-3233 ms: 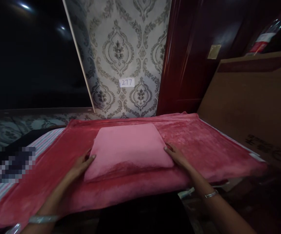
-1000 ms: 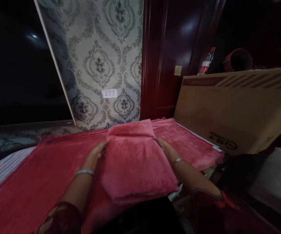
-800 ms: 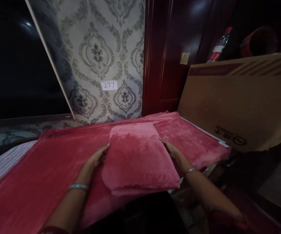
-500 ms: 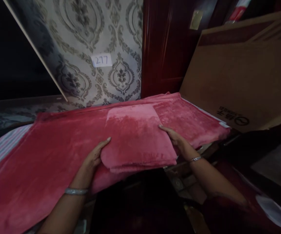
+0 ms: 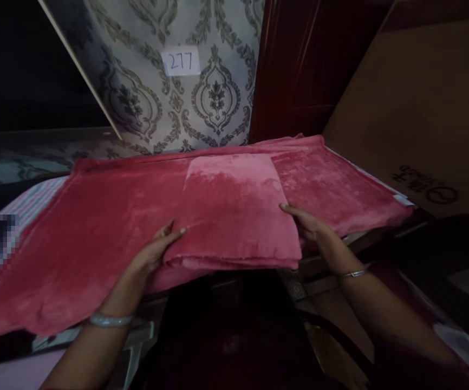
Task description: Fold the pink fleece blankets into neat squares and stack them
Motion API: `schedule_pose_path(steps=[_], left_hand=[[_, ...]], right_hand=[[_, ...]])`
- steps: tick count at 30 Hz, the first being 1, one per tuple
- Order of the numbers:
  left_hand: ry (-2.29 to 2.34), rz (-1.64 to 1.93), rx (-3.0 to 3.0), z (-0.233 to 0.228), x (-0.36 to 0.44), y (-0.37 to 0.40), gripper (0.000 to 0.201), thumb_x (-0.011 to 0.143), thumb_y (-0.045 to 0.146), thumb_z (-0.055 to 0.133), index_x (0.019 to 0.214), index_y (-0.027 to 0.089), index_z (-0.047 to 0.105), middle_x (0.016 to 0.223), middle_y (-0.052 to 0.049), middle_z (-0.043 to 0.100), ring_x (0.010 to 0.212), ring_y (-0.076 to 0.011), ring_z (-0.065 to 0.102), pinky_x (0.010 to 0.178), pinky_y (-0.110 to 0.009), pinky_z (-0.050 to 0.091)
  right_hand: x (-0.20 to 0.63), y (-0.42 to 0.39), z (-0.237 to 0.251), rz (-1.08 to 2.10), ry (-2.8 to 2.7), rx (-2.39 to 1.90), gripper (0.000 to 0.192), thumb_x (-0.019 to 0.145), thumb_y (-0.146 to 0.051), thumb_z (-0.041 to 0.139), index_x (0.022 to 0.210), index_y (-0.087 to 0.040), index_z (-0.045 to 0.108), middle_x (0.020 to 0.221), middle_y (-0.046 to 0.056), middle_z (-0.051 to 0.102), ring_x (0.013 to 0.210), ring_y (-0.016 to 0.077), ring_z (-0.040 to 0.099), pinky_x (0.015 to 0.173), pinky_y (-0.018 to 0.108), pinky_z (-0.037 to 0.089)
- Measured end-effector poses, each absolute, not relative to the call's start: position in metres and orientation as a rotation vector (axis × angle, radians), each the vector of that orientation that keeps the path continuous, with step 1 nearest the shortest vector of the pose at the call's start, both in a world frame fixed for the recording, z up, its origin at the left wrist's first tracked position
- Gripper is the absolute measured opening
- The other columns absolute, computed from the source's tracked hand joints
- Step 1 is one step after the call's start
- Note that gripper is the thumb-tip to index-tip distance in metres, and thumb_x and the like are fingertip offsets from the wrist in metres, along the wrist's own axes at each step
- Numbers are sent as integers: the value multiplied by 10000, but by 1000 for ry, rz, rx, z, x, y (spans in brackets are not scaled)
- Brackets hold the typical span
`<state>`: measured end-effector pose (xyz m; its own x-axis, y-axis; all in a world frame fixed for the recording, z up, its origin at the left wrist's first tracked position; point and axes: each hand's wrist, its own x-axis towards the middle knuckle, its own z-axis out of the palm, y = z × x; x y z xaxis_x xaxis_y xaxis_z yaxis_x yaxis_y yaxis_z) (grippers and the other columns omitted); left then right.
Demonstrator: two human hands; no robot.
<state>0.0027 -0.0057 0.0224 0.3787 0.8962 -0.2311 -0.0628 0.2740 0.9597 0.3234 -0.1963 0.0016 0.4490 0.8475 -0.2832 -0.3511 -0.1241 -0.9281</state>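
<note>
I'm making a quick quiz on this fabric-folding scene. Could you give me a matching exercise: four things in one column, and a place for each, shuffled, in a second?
Things:
1. folded pink cloth
2. left hand
3. cardboard box
4. paper label 277

Places:
A. stuck on the patterned wallpaper
B. leaning at the right edge of the red blanket
C. lying on top of the red blanket, between both hands
D. gripping the near left corner of the folded cloth

Pairs: 1-C, 2-D, 3-B, 4-A

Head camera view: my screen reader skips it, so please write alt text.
Two bare hands, left hand and right hand, grip the sides of a folded pink cloth lying on a red blanket, before patterned wallpaper labelled 277.
</note>
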Motion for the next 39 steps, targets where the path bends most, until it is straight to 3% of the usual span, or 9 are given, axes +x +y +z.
schedule_pose_path(steps=[5,8,13,18,23,26,31,35,39], left_hand=[[1023,758,1211,18,-10,-39,809,632,251,879,1376,331,568,1531,-46,475,1467,-300,344,1154,-379,373],[989,820,1404,18,-22,-57,890,563,273,915,1380,313,564,1531,-59,470,1498,-313,270,1204,-416,277],[889,958,1821,14,-32,-68,481,687,320,804,1157,279,711,1451,-52,527,1417,-303,391,1212,-446,244],[873,1061,2014,-2,-28,-63,292,740,201,626,990,277,756,1333,-65,559,1295,-293,503,1151,-451,355],[890,1135,2042,-13,-32,-61,339,735,168,565,980,297,761,1278,-49,603,1260,-281,529,1143,-457,366],[863,1082,2089,-12,-37,-60,326,772,225,586,1040,309,753,1322,-43,599,1288,-283,514,1145,-462,362],[823,1047,2222,-9,-40,-57,351,840,295,601,1171,335,711,1404,-24,561,1317,-272,500,1143,-441,371],[799,1089,2293,-12,-39,-56,333,884,293,562,1185,324,700,1409,-23,564,1291,-251,530,1126,-409,401],[820,1124,2362,-15,-40,-55,314,897,296,539,1167,281,699,1378,-47,590,1260,-243,563,1083,-397,447]], right_hand=[[309,-205,-5,945,-472,-1320,516,758,-386,728,1241,-250,607,1183,68,736,1114,294,679,1010,494,527],[295,-217,-5,863,-531,-1348,626,744,-428,753,1321,-276,564,1307,53,675,1185,294,639,1052,489,499],[273,-240,-19,652,-626,-1412,779,782,-497,743,1472,-330,421,1501,38,512,1349,282,508,1095,475,463],[266,-249,-27,449,-809,-1579,863,796,-522,741,1528,-273,357,1600,74,365,1470,261,334,1222,487,236],[259,-259,-36,483,-812,-1534,813,855,-511,677,1542,-261,322,1550,104,439,1409,253,436,1186,497,316],[251,-272,-42,351,-841,-1595,794,851,-503,682,1529,-267,343,1567,108,404,1438,270,388,1191,522,295],[236,-289,-40,-22,-1089,-1761,561,863,-427,679,1385,-286,527,1547,103,412,1441,302,364,1164,530,329],[230,-288,-35,-265,-1077,-1822,345,904,-327,616,1241,-258,619,1339,124,551,1261,285,538,1023,474,477],[226,-289,-40,-445,-1090,-1820,191,937,-195,544,1061,-258,675,974,59,636,916,210,648,788,366,555]])
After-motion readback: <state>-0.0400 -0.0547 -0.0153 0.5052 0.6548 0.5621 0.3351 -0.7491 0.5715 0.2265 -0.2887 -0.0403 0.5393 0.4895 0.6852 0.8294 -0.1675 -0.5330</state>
